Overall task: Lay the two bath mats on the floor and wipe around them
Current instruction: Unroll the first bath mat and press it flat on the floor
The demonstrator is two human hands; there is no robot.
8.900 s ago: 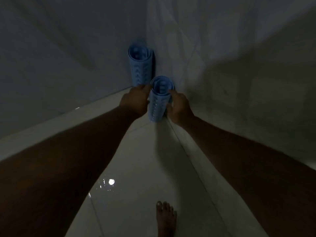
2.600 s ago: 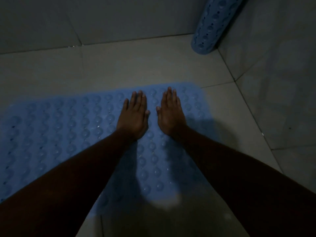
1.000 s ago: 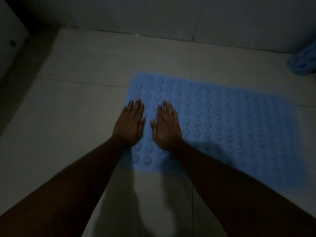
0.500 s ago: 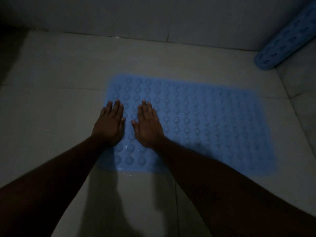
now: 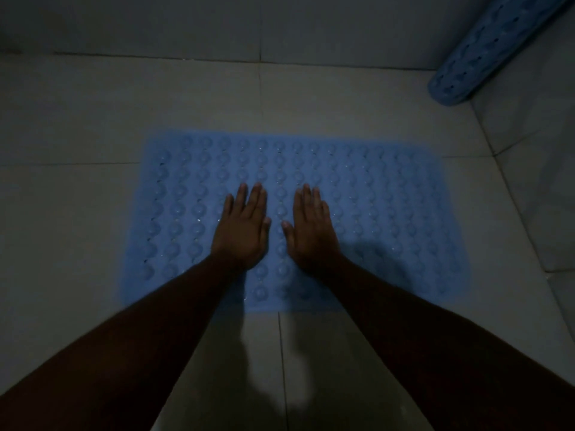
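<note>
A blue bath mat (image 5: 382, 206) with rows of round bumps lies flat and unrolled on the pale tiled floor in the middle of the view. My left hand (image 5: 241, 230) and my right hand (image 5: 311, 228) rest palm down on it near its middle, fingers straight and pointing away from me, holding nothing. A second blue mat (image 5: 485, 48), still rolled into a tube, leans in the far right corner against the wall.
Grey tiled walls (image 5: 217, 23) close the floor at the back and on the right. Bare floor tiles (image 5: 62, 213) stretch to the left of the mat and in front of it. The room is dim.
Both hands have slid from the mat's left end toward its middle, still flat on it. Earlier the mat was taken from the corner as a roll and spread out.
</note>
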